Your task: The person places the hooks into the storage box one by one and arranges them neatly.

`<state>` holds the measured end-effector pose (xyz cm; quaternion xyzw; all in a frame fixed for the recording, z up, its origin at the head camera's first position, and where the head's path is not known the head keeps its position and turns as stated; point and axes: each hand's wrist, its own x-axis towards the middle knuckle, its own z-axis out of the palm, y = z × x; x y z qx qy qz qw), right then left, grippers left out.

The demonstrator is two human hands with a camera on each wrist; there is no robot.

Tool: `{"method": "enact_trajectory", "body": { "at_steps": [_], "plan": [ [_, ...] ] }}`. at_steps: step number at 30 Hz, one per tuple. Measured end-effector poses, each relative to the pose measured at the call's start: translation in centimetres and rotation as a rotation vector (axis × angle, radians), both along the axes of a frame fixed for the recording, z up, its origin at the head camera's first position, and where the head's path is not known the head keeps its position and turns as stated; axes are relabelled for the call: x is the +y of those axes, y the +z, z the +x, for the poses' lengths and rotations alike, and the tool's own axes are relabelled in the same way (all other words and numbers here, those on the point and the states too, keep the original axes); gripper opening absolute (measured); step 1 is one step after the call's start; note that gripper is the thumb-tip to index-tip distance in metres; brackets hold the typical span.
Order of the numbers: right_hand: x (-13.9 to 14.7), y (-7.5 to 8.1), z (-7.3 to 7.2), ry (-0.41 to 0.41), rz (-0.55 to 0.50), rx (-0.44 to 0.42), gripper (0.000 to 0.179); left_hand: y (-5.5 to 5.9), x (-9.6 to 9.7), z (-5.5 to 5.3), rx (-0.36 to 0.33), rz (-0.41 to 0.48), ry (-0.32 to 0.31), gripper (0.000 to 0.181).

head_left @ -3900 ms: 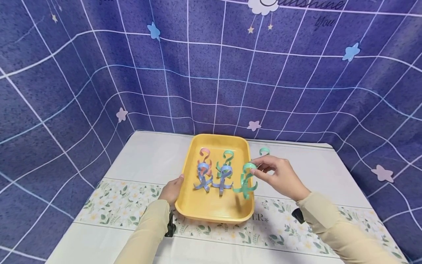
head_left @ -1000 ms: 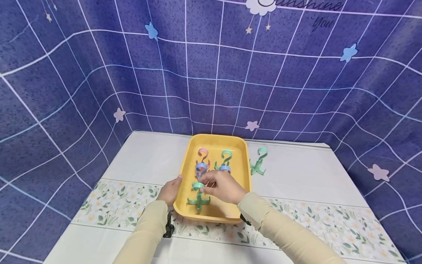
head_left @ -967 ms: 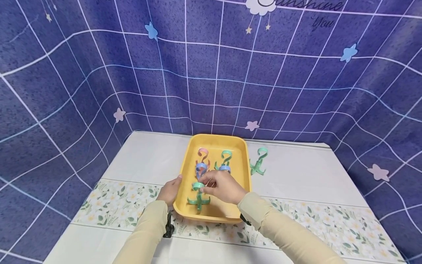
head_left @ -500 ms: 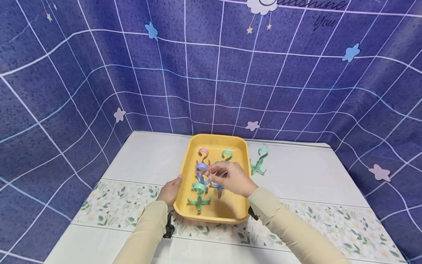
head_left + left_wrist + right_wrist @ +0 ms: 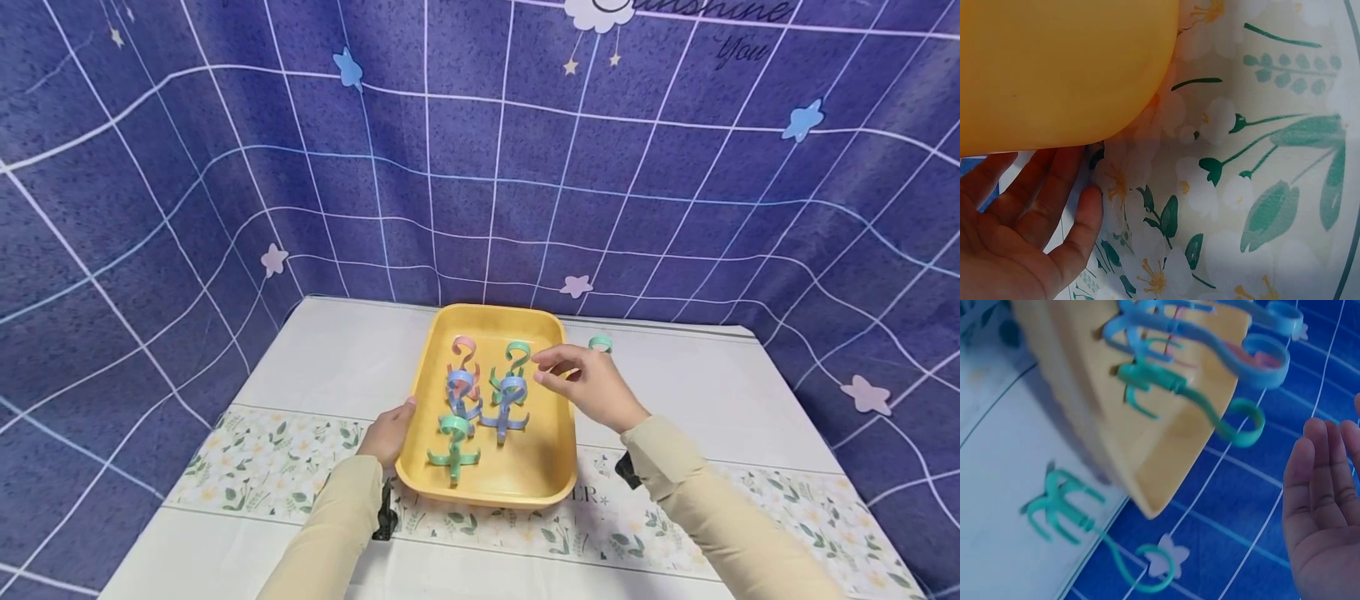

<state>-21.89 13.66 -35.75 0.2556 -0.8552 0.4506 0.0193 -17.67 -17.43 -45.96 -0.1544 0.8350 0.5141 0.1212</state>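
A yellow tray (image 5: 536, 471) holds several four-pronged hooks: pink (image 5: 464, 342) and green (image 5: 517, 346) ones at the back, two blue ones (image 5: 503, 423) midway and a green one (image 5: 454, 458) at the front left. My left hand (image 5: 388, 433) rests at the tray's left side, its fingers (image 5: 1038, 187) extended against the yellow wall. My right hand (image 5: 588, 385) hovers over the tray's right edge with nothing in it, its fingers (image 5: 1325, 475) fairly straight. Another green hook (image 5: 1069, 506) stands on the table outside the tray, mostly hidden behind my right hand in the head view.
The white table (image 5: 337, 350) carries a flower-printed strip (image 5: 277, 458) across its front part. A blue curtain (image 5: 480, 167) with white lines and stars hangs behind the table and along both sides.
My right hand carried a green hook from the right to the tray's front left, let go of it there, then drew back to the right. My left hand stayed at the tray's side.
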Motion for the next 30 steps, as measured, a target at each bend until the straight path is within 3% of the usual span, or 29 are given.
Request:
{"method": "enact_trajectory", "body": {
  "at_steps": [18, 30],
  "plan": [
    [5.7, -0.4, -1.3, -0.133, 0.077, 0.028, 0.024, -0.1, 0.2, 0.1, 0.014, -0.013, -0.003, 0.066],
    [8.6, -1.2, -3.1, -0.235, 0.148, 0.065, 0.023, 0.1, 0.3, 0.3, 0.020, -0.013, -0.007, 0.066]
  ]
}}
